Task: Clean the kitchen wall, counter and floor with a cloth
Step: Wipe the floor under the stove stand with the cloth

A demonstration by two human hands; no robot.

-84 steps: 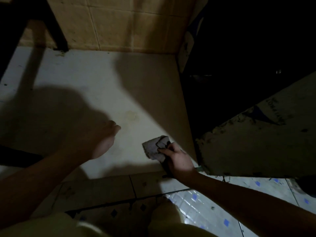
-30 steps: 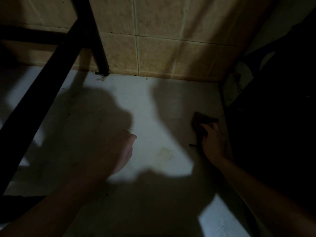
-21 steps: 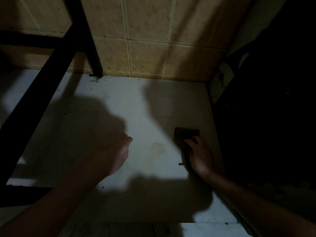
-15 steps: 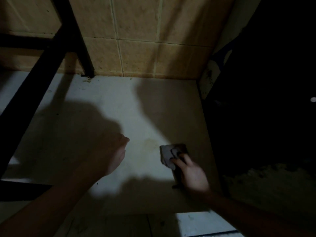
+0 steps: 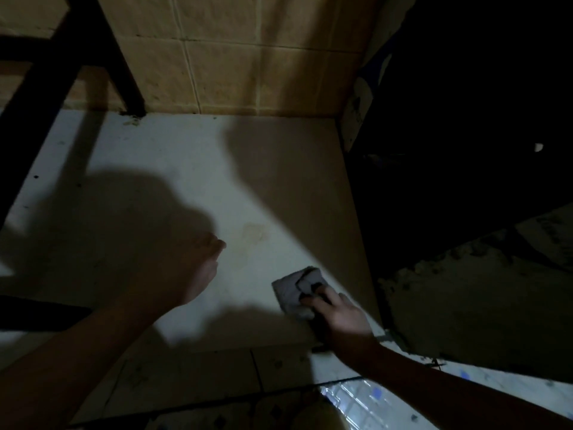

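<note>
My right hand (image 5: 339,313) presses a crumpled grey cloth (image 5: 294,290) flat against the pale floor (image 5: 192,169), close to the dark cabinet side (image 5: 434,181) on my right. My fingers (image 5: 316,297) are curled over the cloth's near edge, clamped on it, with most of the cloth lying just ahead of them. My left hand (image 5: 198,268) hovers over the floor, well apart from the cloth and holding nothing; its fingers seem loosely together, though the shadow makes that hard to judge. A faint yellowish stain (image 5: 254,235) lies between my two hands. Tan wall tiles (image 5: 242,66) rise behind, and a black frame leg (image 5: 121,66) meets the floor at far left.
</note>
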